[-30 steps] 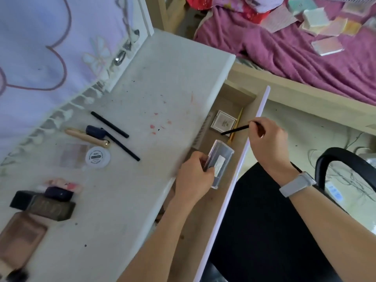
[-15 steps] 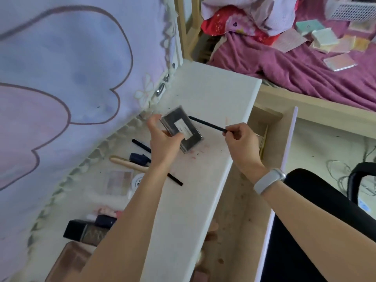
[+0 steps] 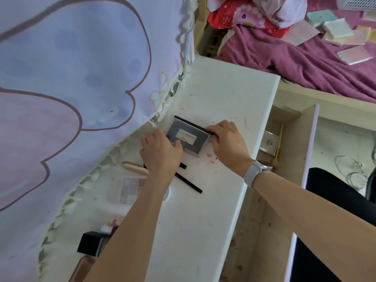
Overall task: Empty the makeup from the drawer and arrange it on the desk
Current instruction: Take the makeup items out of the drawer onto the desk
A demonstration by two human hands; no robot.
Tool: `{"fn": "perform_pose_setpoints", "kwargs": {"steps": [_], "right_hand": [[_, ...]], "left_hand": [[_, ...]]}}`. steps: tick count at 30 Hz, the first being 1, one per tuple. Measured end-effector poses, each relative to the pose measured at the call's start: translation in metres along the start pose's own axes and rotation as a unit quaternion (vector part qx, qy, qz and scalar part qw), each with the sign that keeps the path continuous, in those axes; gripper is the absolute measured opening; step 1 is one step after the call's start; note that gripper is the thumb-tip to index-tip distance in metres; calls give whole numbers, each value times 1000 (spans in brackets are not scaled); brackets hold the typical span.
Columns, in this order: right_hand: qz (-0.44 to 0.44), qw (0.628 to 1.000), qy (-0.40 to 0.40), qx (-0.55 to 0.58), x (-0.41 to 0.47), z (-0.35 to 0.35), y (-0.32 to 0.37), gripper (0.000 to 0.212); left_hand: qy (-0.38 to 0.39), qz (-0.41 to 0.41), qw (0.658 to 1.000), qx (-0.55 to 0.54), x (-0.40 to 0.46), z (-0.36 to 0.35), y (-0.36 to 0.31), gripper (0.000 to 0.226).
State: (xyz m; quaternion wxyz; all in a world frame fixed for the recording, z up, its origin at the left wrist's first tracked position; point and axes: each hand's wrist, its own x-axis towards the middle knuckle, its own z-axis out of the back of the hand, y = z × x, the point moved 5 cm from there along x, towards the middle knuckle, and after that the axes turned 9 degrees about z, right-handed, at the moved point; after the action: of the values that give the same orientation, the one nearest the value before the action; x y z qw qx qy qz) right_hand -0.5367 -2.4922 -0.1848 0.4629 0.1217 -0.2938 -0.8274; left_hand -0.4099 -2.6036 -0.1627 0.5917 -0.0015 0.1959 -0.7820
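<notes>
Grey and flat, the makeup case [image 3: 188,137] lies on the white counter [image 3: 203,220], near the fringed cloth [image 3: 81,78]. The left hand [image 3: 160,153] grips its near corner. The right hand [image 3: 227,141] pinches a thin black pencil [image 3: 191,124] along the case's far edge. To do this well, I think both hands should set the things down flat, side by side, then let go gently so nothing rolls. More black pencils [image 3: 190,184] lie close by. The open drawer [image 3: 264,220] holds a square clear box [image 3: 269,142] and a thin yellow stick [image 3: 279,143].
</notes>
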Motion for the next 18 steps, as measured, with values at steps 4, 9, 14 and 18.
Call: {"fn": "perform_pose_setpoints", "kwargs": {"steps": [4, 9, 14, 18], "right_hand": [[13, 999, 29, -21, 7, -2, -1, 34], [56, 997, 36, -31, 4, -3, 2, 34], [72, 996, -47, 34, -23, 22, -7, 36], [-17, 994, -106, 16, -64, 58, -58, 24]], "left_hand": [[-24, -196, 979, 59, -15, -10, -15, 46], [-16, -183, 979, 91, -25, -17, -8, 46], [-3, -126, 991, 37, -37, -19, -18, 36], [-47, -218, 974, -46, -78, -28, -58, 27]]}}
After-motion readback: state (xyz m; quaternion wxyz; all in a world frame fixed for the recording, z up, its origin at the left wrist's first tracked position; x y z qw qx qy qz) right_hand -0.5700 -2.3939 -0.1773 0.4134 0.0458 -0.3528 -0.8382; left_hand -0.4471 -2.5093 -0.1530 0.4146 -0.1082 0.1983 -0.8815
